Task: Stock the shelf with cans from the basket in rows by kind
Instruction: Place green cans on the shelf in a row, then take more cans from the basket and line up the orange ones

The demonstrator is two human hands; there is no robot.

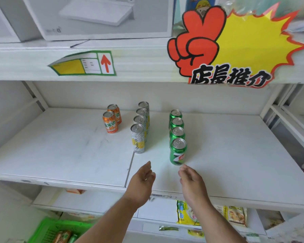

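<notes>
Both grips empty, fingers relaxed: left hand (142,179), right hand (191,179); green can row (177,137) just beyond right grip on shelf (60,155).

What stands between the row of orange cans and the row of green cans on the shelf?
In the head view, a row of four tall white-and-yellow cans stands between the two short orange cans and the four green cans, with bare white shelf on both sides.

One head-worn view looks forward and down, close upon the white shelf (60,146) (no second view).
</notes>
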